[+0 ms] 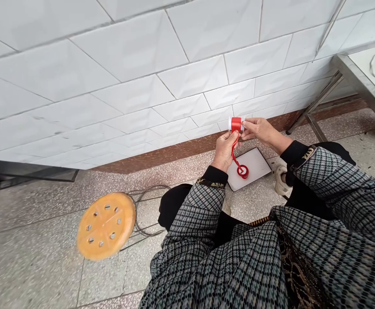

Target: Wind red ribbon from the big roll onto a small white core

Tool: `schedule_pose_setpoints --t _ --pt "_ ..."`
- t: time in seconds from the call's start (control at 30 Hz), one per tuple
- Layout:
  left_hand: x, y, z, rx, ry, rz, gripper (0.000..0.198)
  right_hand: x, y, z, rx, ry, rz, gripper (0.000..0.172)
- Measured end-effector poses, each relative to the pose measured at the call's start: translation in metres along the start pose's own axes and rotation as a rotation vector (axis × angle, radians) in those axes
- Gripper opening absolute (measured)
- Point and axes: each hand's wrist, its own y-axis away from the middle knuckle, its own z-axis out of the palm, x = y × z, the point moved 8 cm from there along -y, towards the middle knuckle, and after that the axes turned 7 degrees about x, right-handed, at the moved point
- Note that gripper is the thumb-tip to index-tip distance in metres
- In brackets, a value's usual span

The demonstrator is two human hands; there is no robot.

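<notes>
A white spool wound with red ribbon (236, 124) is held up between my two hands. My left hand (223, 151) is closed, its thumb pressing the ribbon just below the spool. From the other side, the fingers of my right hand (258, 131) grip the spool's white edge. A strip of the ribbon hangs from my left hand to a small red ring-shaped roll (246, 174), which lies on a white board (255, 165) with a dark rim. Whether the strip is joined to that roll, I cannot tell.
An orange round stool (105, 225) with wire legs lies to the left on the speckled floor (52, 262). White tiled wall (136, 94) rises in front. At the right stands a metal-framed table (361, 81). A light-coloured shoe (282, 182) is beside the board.
</notes>
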Motion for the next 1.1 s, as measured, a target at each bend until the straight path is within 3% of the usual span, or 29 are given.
schedule_pose_setpoints --t 0.2,0.37,0.57,0.73,0.9,0.97,1.03,1.07,1.1 --pt "0.004 0.002 0.002 -0.03 0.031 0.016 0.043 0.0 0.007 0.001 -0.053 -0.057 0.043 0.019" --pt "-0.002 0.022 0.001 -0.039 -0.032 0.011 0.044 0.01 0.033 -0.002 -0.092 -0.101 0.08 0.023" --pt "-0.018 0.079 -0.007 0.02 0.01 0.044 0.05 0.035 0.088 -0.008 -0.078 -0.124 0.115 0.023" --pt "-0.019 0.141 -0.005 -0.027 0.037 0.144 0.06 0.063 0.145 -0.009 -0.124 -0.14 0.203 0.034" --pt "-0.032 0.19 -0.006 -0.003 0.041 0.139 0.046 0.085 0.194 -0.008 -0.152 -0.115 0.249 0.04" --pt "-0.04 0.2 -0.008 0.019 0.055 0.112 0.041 0.086 0.205 -0.006 -0.184 -0.057 0.167 0.036" --pt "-0.047 0.205 -0.01 0.044 0.076 0.08 0.039 0.079 0.21 -0.008 -0.176 0.037 -0.026 0.02" --pt "-0.049 0.207 -0.009 0.047 0.093 0.069 0.038 0.074 0.211 -0.01 -0.15 0.104 -0.148 0.02" --pt "-0.05 0.207 -0.008 0.04 0.116 0.065 0.037 0.068 0.212 -0.013 -0.112 0.181 -0.273 0.031"
